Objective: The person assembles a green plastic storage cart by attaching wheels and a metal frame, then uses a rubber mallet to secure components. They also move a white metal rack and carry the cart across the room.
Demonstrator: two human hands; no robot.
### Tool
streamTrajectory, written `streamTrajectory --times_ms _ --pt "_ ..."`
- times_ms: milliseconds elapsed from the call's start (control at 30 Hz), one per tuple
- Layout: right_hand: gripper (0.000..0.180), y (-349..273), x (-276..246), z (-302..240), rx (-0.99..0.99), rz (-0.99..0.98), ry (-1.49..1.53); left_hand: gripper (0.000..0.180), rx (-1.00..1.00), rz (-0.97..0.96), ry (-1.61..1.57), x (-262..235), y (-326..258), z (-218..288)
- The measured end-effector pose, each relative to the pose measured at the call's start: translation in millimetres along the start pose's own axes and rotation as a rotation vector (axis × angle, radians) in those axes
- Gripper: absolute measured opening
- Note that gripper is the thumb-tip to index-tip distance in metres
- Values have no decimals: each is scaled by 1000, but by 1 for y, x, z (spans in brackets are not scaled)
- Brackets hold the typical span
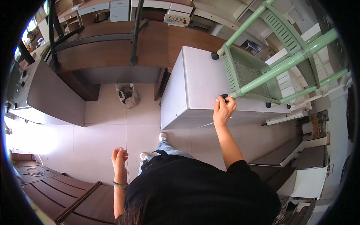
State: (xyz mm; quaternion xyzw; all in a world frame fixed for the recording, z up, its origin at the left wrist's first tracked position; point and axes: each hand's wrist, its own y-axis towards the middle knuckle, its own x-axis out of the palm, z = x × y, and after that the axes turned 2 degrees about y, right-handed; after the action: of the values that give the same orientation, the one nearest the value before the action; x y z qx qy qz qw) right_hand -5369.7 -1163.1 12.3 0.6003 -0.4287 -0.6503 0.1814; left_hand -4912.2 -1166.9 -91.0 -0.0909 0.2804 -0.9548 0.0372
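Observation:
A green plastic rolling rack (253, 67) with tiers and tubular posts stands on top of a white cabinet (202, 78). My right hand (224, 110) reaches forward to the rack's nearest corner. Its fingers are closed around a black caster wheel (224, 96) at the foot of a post, partly hiding it. Another black caster (215, 55) rests on the cabinet's far part. Low at my left side hangs my left hand (119, 154), fingers curled in and nothing visible in them. A bracelet circles that wrist.
Ahead is a brown desk (101, 48) with black metal legs (93, 44) upturned on it. A pale bag (127, 95) lies on the tiled floor (101, 108) before it. Grey furniture (56, 93) stands left, dark wooden panels (63, 193) lower left, and stacked boards (277, 150) right.

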Motion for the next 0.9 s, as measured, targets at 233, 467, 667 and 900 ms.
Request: streamTrajectory --times_ms 233,467,667,900 --pt "33 -8 5 -1 145 -53 153 13 -32 1 46 -14 9 16" --pt "23 -5 14 9 135 -23 170 14 -94 -119 174 10 31 23" --pt "17 -19 -1 3 271 -16 430 15 4 -342 255 98 69 72" --pt "64 4 9 20 719 10 287 18 415 -898 421 281 90 153"
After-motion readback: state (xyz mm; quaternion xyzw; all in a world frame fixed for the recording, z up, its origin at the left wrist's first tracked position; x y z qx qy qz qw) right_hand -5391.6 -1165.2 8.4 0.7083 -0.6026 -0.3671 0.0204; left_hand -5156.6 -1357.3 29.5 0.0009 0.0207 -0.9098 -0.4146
